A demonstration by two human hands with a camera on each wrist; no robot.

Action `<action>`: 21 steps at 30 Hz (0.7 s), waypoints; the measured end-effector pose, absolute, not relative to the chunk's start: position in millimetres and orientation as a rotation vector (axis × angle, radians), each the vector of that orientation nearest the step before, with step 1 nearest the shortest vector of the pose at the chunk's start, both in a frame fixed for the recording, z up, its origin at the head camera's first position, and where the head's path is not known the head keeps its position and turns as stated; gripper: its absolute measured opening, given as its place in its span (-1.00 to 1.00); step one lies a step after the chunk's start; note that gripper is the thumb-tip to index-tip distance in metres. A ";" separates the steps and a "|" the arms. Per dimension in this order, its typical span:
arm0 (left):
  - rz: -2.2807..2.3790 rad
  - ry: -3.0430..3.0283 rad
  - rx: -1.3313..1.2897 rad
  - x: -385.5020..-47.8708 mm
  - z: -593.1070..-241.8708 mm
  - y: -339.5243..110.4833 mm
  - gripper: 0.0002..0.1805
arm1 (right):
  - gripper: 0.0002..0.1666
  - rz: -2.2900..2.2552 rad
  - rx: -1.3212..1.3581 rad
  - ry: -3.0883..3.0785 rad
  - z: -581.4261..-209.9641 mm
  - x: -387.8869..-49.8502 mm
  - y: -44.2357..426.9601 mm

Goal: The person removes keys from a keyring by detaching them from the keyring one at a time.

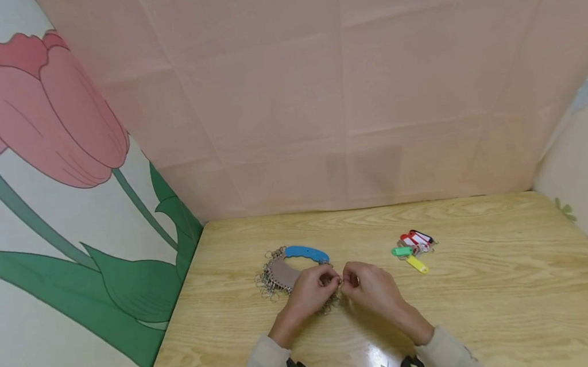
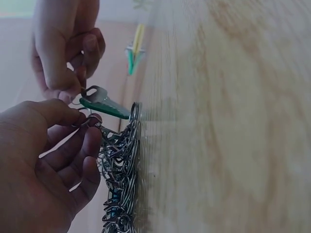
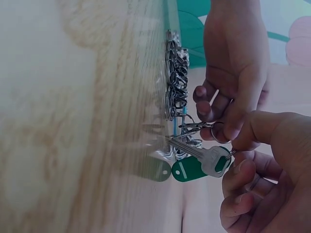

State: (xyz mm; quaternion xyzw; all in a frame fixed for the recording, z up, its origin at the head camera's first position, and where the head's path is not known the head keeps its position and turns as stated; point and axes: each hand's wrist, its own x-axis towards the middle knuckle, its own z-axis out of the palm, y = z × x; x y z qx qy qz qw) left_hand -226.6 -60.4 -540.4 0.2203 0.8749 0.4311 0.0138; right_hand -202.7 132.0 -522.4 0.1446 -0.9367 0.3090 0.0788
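Observation:
In the head view a brown, curved plate with a blue handle (image 1: 304, 253) lies flat on the table, its rim hung with many metal rings and clips (image 1: 267, 280). My left hand (image 1: 310, 290) is over its right end and pinches a metal split ring (image 3: 221, 132) that hangs from one of the clips. Close beside it, my right hand (image 1: 373, 288) pinches a small ring carrying a silver key (image 3: 212, 161) and a green key tag (image 3: 188, 169). Both sets of fingertips nearly meet; whether the two rings are linked is hidden by the fingers.
Right of the hands lies a small pile of keys with red (image 1: 407, 240), black, green (image 1: 402, 251) and yellow (image 1: 417, 264) tags. The wooden table (image 1: 514, 281) meets a pink-covered wall at the back and a tulip-painted wall (image 1: 42, 215) on the left.

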 end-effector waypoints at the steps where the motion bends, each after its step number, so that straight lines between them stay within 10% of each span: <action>1: 1.343 2.723 0.690 -226.8 -540.7 -60.4 -0.90 | -0.77 0.925 0.432 -2.807 -522.6 -203.0 132.5; 21: 1.318 2.699 0.712 -228.8 -537.7 -62.2 -0.91 | -0.87 0.940 0.416 -2.822 -516.4 -207.1 144.4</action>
